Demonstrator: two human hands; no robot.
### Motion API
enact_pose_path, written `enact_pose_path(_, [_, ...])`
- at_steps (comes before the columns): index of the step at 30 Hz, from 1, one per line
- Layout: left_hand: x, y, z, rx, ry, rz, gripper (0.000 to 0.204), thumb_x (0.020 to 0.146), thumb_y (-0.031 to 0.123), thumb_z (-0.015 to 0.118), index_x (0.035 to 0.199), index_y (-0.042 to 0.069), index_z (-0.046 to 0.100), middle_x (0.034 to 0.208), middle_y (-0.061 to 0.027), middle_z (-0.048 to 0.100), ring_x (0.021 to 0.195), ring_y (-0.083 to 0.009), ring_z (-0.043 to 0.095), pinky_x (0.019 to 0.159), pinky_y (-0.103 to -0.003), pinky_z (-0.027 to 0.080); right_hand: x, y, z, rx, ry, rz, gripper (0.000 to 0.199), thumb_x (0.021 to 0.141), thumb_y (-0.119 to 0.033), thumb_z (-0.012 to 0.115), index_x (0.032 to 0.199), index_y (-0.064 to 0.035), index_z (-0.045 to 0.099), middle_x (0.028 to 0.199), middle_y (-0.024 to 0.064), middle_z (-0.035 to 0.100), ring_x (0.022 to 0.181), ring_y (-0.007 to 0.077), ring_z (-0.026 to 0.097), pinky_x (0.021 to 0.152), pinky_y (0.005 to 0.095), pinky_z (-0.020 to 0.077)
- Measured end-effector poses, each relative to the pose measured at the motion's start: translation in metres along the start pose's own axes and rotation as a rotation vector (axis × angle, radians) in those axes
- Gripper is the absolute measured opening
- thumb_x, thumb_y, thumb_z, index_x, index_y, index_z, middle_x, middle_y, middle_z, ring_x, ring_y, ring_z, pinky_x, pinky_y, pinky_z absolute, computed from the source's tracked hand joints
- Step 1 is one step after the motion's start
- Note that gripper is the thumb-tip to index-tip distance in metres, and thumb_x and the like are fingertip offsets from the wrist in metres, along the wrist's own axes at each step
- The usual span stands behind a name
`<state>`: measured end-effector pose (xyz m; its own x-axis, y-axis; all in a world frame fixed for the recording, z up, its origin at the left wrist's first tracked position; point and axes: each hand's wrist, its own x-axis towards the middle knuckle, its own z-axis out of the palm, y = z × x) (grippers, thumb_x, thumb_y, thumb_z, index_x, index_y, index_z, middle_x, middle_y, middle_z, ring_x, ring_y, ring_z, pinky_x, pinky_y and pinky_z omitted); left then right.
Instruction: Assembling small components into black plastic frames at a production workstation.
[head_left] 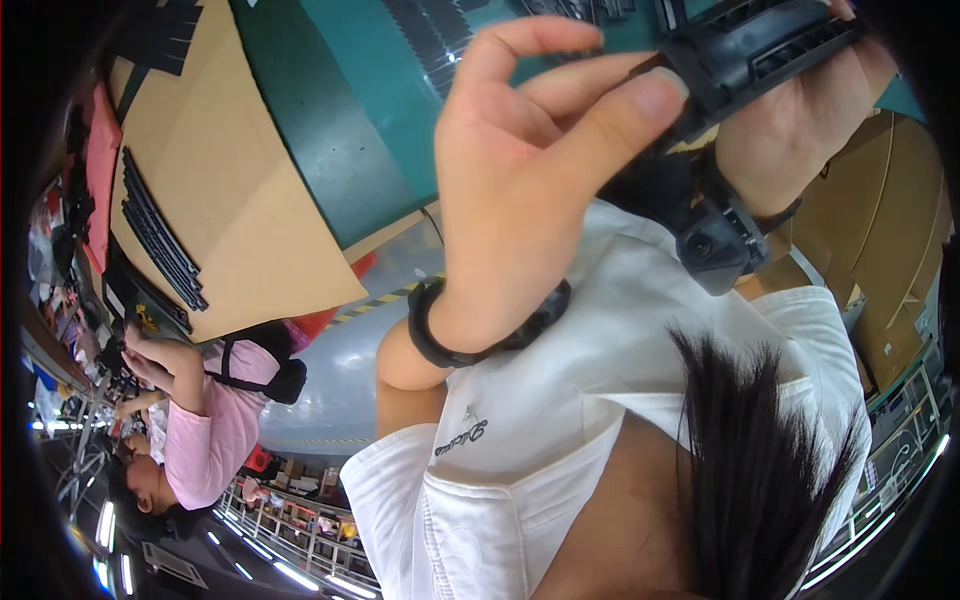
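Both hands are raised over the work surface and hold one black plastic slotted part [745, 65], a long housing with open ribs along its side. My left hand [530, 140] pinches the part's near-left end between thumb and fingers, the thumb lying on top. At the other end, my right hand [800, 130] wraps round it from below and behind, and most of its fingers are hidden by the part. A black band [480, 335] circles my left wrist. On my right wrist sits a small black camera [722, 245] on a strap.
A green mat [340, 110] with dark strip-like parts [425, 40] lies beyond my hands. To the left, a cardboard sheet [215, 170] bears several thin black strips [160, 235]. A co-worker in a pink shirt [205, 445] works farther left. Brown cardboard [870, 230] stands at the right.
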<state>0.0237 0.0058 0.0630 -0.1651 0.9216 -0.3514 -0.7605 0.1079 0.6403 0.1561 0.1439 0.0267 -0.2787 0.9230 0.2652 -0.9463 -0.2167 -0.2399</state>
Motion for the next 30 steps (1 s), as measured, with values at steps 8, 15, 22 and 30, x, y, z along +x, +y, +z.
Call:
enact_pose_path(8, [0.015,0.016,-0.026,0.361,-0.029,0.059,0.027,0.102,0.012,0.064,0.122,0.000,0.050,0.106,-0.0201,0.076,0.091,-0.0234,0.074,0.083,-0.033,0.057,-0.008,-0.017,-0.012,0.036,0.154,0.105,0.025,0.094,-0.012,0.061,0.114,0.0024,0.053,0.084,0.0060,0.055,0.074,0.0167,0.059,0.072,0.0308,0.0529])
enact_pose_path(15, [0.079,0.071,-0.100,1.785,-0.090,0.693,0.011,0.087,0.008,0.077,0.097,0.006,0.078,0.092,-0.0064,0.076,0.079,-0.0149,0.071,0.072,-0.026,0.055,-0.004,-0.035,-0.011,0.188,0.264,0.199,0.020,0.087,-0.004,0.060,0.104,-0.0018,0.050,0.078,0.0013,0.048,0.071,0.0120,0.053,0.075,0.0291,0.0489])
enact_pose_path(22, [0.097,0.055,-0.111,1.962,-0.395,0.874,0.018,0.078,0.011,0.080,0.096,0.013,0.080,0.090,-0.0023,0.072,0.084,-0.0223,0.067,0.074,-0.032,0.056,-0.007,-0.038,-0.019,0.170,0.270,0.193,0.019,0.087,-0.004,0.060,0.104,-0.0021,0.050,0.079,0.0019,0.048,0.071,0.0124,0.052,0.075,0.0290,0.0481])
enact_pose_path(30, [0.111,0.064,-0.122,1.864,-0.531,0.891,0.014,0.078,0.009,0.081,0.091,0.007,0.079,0.088,-0.0044,0.075,0.083,-0.0224,0.070,0.075,-0.031,0.056,-0.009,-0.038,-0.021,0.168,0.286,0.188,0.020,0.087,-0.005,0.060,0.104,-0.0021,0.050,0.079,0.0024,0.047,0.071,0.0129,0.052,0.074,0.0298,0.0479])
